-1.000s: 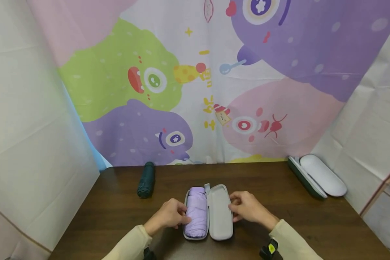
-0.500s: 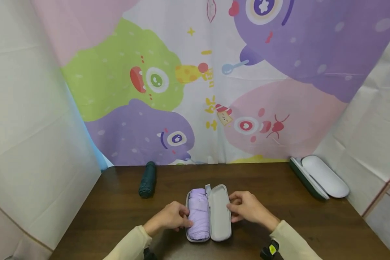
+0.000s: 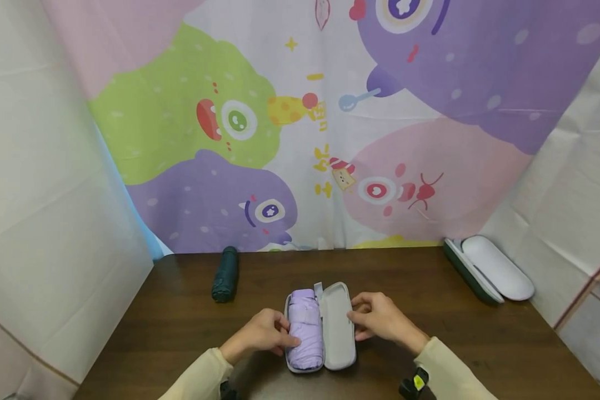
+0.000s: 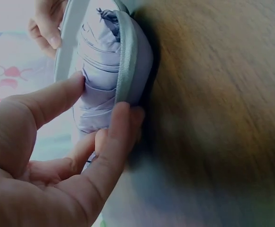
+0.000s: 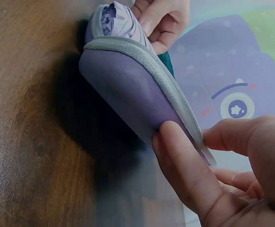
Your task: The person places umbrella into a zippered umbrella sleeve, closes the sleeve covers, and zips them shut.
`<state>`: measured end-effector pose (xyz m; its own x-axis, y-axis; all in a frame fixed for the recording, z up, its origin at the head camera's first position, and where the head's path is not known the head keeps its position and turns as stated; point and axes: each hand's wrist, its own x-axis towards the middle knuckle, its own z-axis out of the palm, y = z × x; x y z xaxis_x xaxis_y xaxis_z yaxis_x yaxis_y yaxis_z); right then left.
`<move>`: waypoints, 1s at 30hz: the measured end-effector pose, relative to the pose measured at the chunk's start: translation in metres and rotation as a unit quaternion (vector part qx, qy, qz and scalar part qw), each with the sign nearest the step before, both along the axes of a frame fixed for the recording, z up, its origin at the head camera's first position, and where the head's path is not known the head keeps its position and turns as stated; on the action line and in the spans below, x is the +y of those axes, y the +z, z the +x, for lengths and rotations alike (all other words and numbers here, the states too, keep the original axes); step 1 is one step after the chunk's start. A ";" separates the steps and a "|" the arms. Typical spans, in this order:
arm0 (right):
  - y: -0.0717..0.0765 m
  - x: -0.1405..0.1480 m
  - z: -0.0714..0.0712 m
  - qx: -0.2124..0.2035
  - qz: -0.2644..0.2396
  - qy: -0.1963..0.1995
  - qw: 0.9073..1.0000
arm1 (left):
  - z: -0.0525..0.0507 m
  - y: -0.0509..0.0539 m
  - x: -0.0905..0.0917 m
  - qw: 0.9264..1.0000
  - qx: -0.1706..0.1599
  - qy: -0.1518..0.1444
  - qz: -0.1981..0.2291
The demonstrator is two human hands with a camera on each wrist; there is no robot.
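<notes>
A folded lilac umbrella (image 3: 306, 330) lies in the left half of a small zip case, whose grey-lined lid (image 3: 338, 328) stands open to the right. My left hand (image 3: 261, 332) grips the case's left side, its thumb pressed on the umbrella. In the left wrist view, the thumb touches the lilac fabric (image 4: 99, 66) while the fingers lie against the zip edge (image 4: 126, 61). My right hand (image 3: 384, 319) pinches the lid's right edge; the right wrist view shows its fingers on the purple outer shell (image 5: 123, 87) and its thumb at the zipped rim.
A dark green folded umbrella (image 3: 225, 275) lies at the back left of the brown table (image 3: 180, 344). An open dark green case with a white lining (image 3: 497, 268) stands at the back right corner. Behind the table hangs a cartoon-printed cloth (image 3: 310, 222).
Compared with a second ago, the left thumb reaches slightly farther over the lilac umbrella, and the lid's right edge sits slightly farther left with the right hand. Both hands keep their hold.
</notes>
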<state>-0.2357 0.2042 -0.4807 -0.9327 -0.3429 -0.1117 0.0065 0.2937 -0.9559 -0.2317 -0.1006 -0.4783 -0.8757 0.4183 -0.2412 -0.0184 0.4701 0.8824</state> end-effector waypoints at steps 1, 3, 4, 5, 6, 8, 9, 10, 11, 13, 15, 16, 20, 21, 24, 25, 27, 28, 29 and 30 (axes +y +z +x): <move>0.000 0.000 0.000 0.001 0.001 -0.001 1.000 | 0.000 -0.001 -0.001 1.000 -0.003 0.002 0.005; 0.001 0.000 0.001 0.004 0.005 0.000 1.000 | 0.000 -0.001 -0.003 1.000 -0.008 0.005 0.014; 0.001 0.000 0.002 0.006 0.007 0.001 1.000 | 0.000 -0.001 -0.004 1.000 -0.012 0.007 0.019; 0.001 0.001 0.002 0.008 0.008 0.003 1.000 | 0.000 -0.001 -0.005 1.000 -0.016 0.010 0.023; 0.001 0.001 0.003 0.010 0.009 0.004 1.000 | 0.001 -0.001 -0.006 0.999 -0.019 0.014 0.027; 0.002 0.001 0.003 0.014 0.010 0.007 1.000 | 0.001 -0.002 -0.008 0.999 -0.025 0.025 0.036; 0.002 0.001 0.004 0.015 0.011 0.007 1.000 | 0.001 -0.002 -0.009 0.998 -0.028 0.033 0.041; 0.001 0.001 0.004 0.017 0.011 0.007 1.000 | 0.001 -0.004 -0.009 0.998 -0.031 0.040 0.048; 0.001 0.001 0.004 0.017 0.012 0.005 1.000 | 0.000 -0.005 -0.010 0.997 -0.033 0.048 0.056; 0.000 0.001 0.003 0.018 0.012 0.002 1.000 | 0.000 -0.008 -0.011 0.995 -0.035 0.060 0.071; -0.002 0.002 0.003 0.020 0.011 -0.001 1.000 | -0.001 -0.011 -0.011 0.993 -0.037 0.070 0.087; -0.003 0.002 0.003 0.021 0.010 -0.003 1.000 | -0.001 -0.013 -0.011 0.992 -0.039 0.073 0.095; -0.006 0.003 0.003 0.027 0.004 -0.009 1.000 | -0.002 -0.020 -0.011 0.987 -0.049 0.074 0.133; -0.007 0.003 0.004 0.029 0.002 -0.012 1.000 | -0.001 -0.022 -0.011 0.985 -0.052 0.074 0.144; -0.010 0.003 0.005 0.036 -0.003 -0.018 0.999 | -0.001 -0.027 -0.010 0.982 -0.054 0.073 0.165; -0.010 0.002 0.005 0.039 -0.006 -0.019 0.999 | -0.001 -0.028 -0.009 0.982 -0.052 0.075 0.168; -0.012 0.002 0.005 0.045 -0.014 -0.022 0.999 | -0.001 -0.030 -0.009 0.982 -0.046 0.076 0.169; -0.013 0.001 0.006 0.048 -0.019 -0.024 0.998 | -0.001 -0.031 -0.009 0.982 -0.043 0.078 0.168; -0.015 0.001 0.006 0.051 -0.023 -0.026 0.998 | -0.001 -0.031 -0.008 0.982 -0.041 0.079 0.167; -0.016 0.001 0.006 0.053 -0.028 -0.028 0.998 | -0.001 -0.031 -0.008 0.982 -0.040 0.080 0.168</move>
